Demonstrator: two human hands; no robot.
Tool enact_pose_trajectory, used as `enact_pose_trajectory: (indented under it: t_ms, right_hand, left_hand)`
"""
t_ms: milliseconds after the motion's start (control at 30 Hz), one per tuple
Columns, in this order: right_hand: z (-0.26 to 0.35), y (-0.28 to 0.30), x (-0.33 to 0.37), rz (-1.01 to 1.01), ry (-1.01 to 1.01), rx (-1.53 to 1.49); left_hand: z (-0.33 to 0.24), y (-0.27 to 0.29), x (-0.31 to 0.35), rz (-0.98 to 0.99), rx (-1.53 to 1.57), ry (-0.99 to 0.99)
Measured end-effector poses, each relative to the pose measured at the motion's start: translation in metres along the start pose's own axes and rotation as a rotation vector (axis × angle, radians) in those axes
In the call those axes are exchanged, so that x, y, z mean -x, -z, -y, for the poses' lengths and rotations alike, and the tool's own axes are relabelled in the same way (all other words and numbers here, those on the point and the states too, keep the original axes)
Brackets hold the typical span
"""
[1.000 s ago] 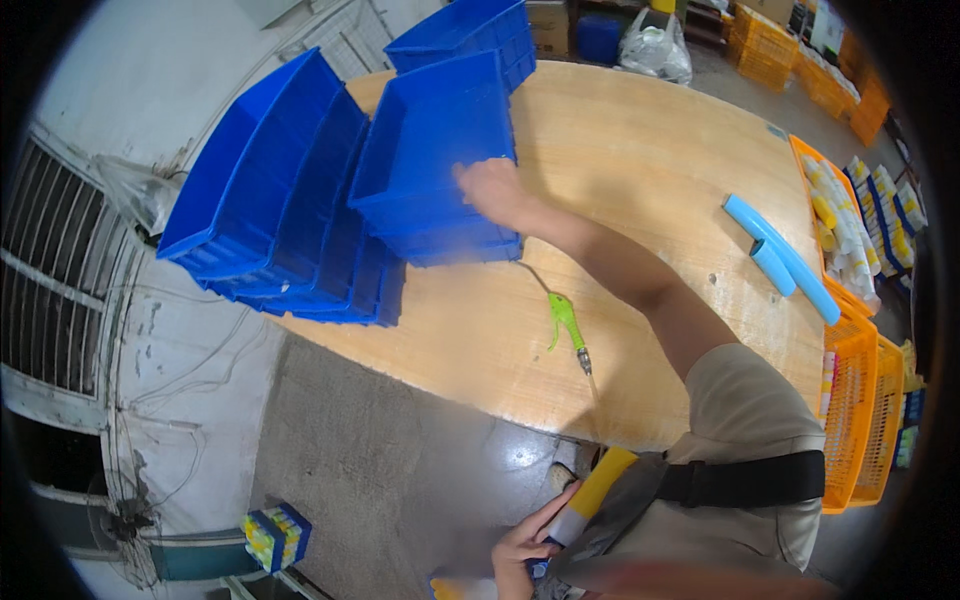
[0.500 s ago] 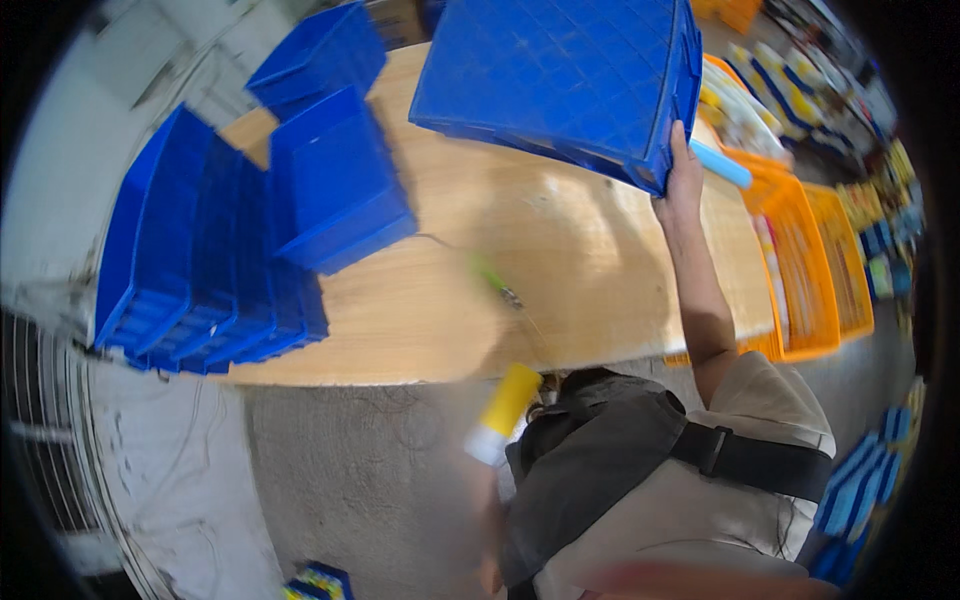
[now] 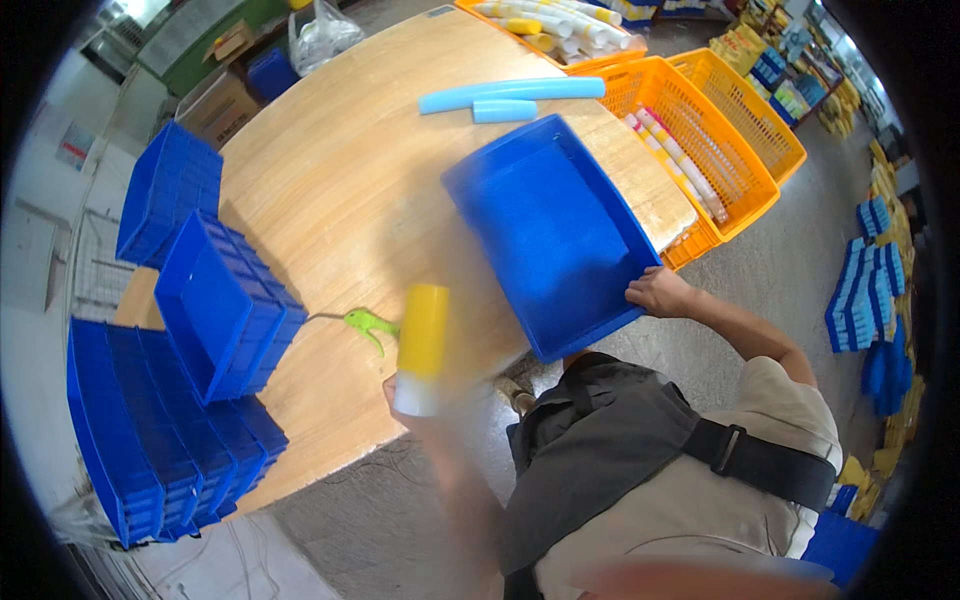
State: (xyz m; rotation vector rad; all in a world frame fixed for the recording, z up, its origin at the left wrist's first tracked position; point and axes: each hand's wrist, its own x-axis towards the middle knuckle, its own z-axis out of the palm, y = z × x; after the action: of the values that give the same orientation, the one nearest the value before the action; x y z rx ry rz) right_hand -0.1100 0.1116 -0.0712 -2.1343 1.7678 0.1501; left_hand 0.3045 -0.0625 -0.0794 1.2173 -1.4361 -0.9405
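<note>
My right hand [image 3: 662,292] grips the near right rim of a shallow blue plastic bin [image 3: 560,215]. The bin faces up with nothing visible in it, and its near corner reaches past the table edge. My left hand [image 3: 402,402], blurred, holds a short yellow-and-white cylinder [image 3: 423,335] by its white end, over the table's front edge. Just left of the cylinder, a green air blow gun [image 3: 368,323] on a thin hose lies on the wooden table [image 3: 330,170]. Two light-blue tubes, one long [image 3: 510,92] and one short [image 3: 504,110], lie beyond the bin.
Stacked blue bins [image 3: 165,425] line the table's left side, with more bins [image 3: 225,310] behind them. Orange crates [image 3: 735,180] stand along the right, one holding thin rolls [image 3: 680,160]. White and yellow tubes [image 3: 565,25] fill a crate at the back. A cardboard box [image 3: 215,105] sits far left.
The blue bin has come down from its raised position, turning from underside showing to open side up. The yellow-and-white cylinder has risen to the table edge. My view has swung right.
</note>
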Motion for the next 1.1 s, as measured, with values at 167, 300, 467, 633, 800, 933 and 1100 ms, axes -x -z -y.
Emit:
enact_pose_trajectory:
  t_ms: [167, 300, 467, 633, 800, 933, 1100]
  right_hand:
    - [-0.027, 0.005, -0.047, -0.139, -0.090, -0.972]
    - [-0.042, 0.007, -0.151, -0.302, -0.103, -2.318]
    - [-0.135, 0.033, -0.237, -0.551, -0.063, -2.402]
    - [-0.130, 0.046, -0.207, 0.122, -0.565, -2.831]
    - [-0.132, 0.030, -0.235, -0.100, -0.413, -2.783]
    - [-0.161, 0.004, -0.271, -0.223, -0.398, -2.821]
    - [-0.153, 0.000, -0.234, -0.229, -0.248, -2.610]
  left_hand:
    - [-0.027, -0.135, -0.005, 0.091, 0.146, 0.013]
    - [-0.047, -0.243, -0.012, 0.121, 0.087, 0.180]
    - [-0.081, -0.302, -0.037, -0.029, 0.240, 0.218]
    - [-0.093, -0.322, -0.051, -0.015, 0.042, 0.344]
    - [-0.077, -0.322, -0.062, 0.048, -0.078, 0.214]
    - [-0.048, -0.313, -0.087, 0.073, -0.089, 0.383]
    - [0.010, -0.343, -0.132, 0.276, -0.053, 0.548]
